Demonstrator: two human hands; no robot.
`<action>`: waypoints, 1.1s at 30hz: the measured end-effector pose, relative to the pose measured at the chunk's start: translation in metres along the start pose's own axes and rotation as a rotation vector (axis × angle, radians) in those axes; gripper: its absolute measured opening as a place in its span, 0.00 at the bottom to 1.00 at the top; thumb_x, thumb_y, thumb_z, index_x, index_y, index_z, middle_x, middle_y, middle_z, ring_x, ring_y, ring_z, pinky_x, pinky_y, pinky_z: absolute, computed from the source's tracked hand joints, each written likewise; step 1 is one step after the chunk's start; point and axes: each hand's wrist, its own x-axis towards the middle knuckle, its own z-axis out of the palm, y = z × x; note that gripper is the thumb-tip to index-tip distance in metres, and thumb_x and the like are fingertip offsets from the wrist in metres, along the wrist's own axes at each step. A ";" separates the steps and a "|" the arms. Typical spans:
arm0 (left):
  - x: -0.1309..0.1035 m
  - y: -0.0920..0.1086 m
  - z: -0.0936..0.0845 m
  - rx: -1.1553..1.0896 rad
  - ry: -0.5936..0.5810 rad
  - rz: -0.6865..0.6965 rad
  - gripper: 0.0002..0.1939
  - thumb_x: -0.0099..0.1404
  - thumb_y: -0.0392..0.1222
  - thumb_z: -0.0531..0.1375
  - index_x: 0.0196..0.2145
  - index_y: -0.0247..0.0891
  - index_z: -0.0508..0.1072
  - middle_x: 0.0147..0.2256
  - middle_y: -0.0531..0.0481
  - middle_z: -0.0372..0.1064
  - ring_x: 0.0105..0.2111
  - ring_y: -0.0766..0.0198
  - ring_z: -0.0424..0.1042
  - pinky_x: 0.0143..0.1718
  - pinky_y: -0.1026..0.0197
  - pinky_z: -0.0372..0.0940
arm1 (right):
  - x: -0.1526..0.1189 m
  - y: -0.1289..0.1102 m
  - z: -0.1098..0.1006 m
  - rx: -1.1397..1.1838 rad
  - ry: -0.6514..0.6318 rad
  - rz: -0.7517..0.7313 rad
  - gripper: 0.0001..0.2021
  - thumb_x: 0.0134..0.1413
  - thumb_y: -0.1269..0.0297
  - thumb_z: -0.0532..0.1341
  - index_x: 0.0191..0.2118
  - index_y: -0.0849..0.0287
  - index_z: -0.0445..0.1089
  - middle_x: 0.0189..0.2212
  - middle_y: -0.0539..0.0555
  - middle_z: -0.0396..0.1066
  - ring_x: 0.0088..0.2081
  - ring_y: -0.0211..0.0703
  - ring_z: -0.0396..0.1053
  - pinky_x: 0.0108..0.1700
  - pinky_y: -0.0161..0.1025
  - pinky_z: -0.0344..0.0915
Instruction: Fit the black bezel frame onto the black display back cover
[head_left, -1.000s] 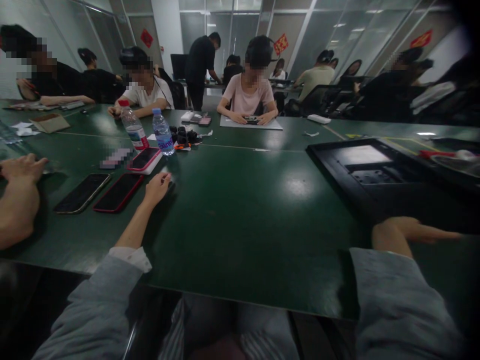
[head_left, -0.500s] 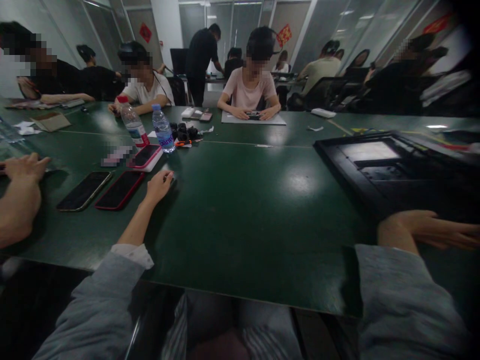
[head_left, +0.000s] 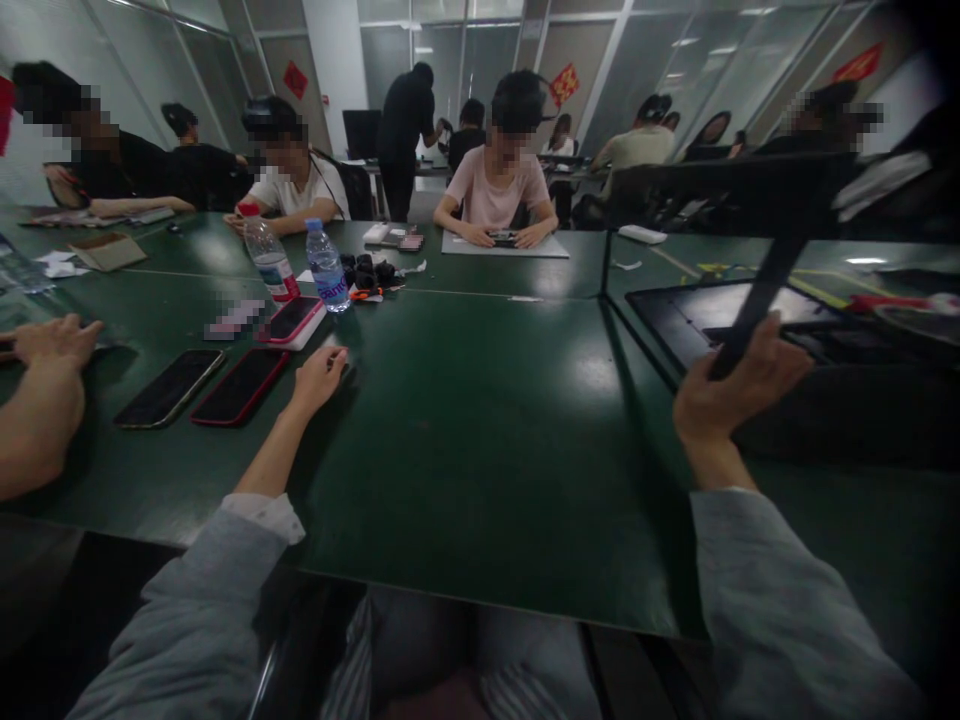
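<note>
Black frame point(head_left: 812, 200) extends above the right fingers point(head_left: 766, 348), wrapped around its near bar point(head_left: 766, 280) (low down).

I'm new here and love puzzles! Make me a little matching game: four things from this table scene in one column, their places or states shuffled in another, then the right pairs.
Things:
1. The wearer's right hand
2. The wearer's left hand
3. Blue-capped bottle
4. Pale board

Places or states:
A. Under the hands of someone in pink
B. Beside the red-capped bottle
C. Gripping a black frame
D. Fingers curled, to the right of a red-edged phone

Right pairs: 1-C, 2-D, 3-B, 4-A
</note>
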 end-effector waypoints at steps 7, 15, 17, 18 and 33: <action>-0.001 0.011 -0.004 -0.135 0.127 0.044 0.26 0.75 0.57 0.52 0.59 0.37 0.72 0.55 0.39 0.74 0.52 0.53 0.73 0.58 0.51 0.63 | -0.012 -0.061 -0.008 0.209 0.063 -0.058 0.35 0.72 0.57 0.43 0.77 0.71 0.40 0.54 0.70 0.71 0.60 0.58 0.65 0.68 0.59 0.53; 0.004 0.016 0.005 -0.455 0.185 0.015 0.37 0.67 0.63 0.62 0.65 0.37 0.63 0.58 0.36 0.71 0.52 0.53 0.74 0.52 0.54 0.67 | -0.026 -0.071 0.017 0.413 -0.299 0.024 0.36 0.72 0.54 0.43 0.77 0.67 0.40 0.48 0.65 0.75 0.45 0.50 0.72 0.56 0.50 0.66; 0.006 0.014 0.007 -0.484 0.200 0.004 0.35 0.66 0.61 0.63 0.63 0.37 0.65 0.53 0.39 0.74 0.50 0.55 0.75 0.51 0.55 0.67 | -0.029 -0.074 0.029 0.426 -0.384 0.024 0.34 0.71 0.54 0.44 0.77 0.60 0.45 0.48 0.63 0.76 0.46 0.50 0.73 0.55 0.51 0.67; 0.006 0.012 0.008 -0.497 0.198 -0.005 0.32 0.67 0.59 0.62 0.61 0.37 0.66 0.50 0.40 0.76 0.47 0.56 0.75 0.49 0.56 0.67 | -0.030 -0.074 0.035 0.429 -0.419 0.030 0.33 0.70 0.55 0.45 0.76 0.59 0.49 0.48 0.62 0.76 0.46 0.51 0.73 0.55 0.52 0.68; 0.001 0.016 -0.001 -0.512 0.067 -0.293 0.10 0.59 0.47 0.63 0.27 0.38 0.72 0.23 0.53 0.66 0.25 0.66 0.63 0.29 0.63 0.58 | 0.010 -0.101 0.011 0.475 -0.540 0.095 0.23 0.62 0.67 0.56 0.62 0.59 0.69 0.51 0.66 0.75 0.52 0.53 0.72 0.50 0.53 0.70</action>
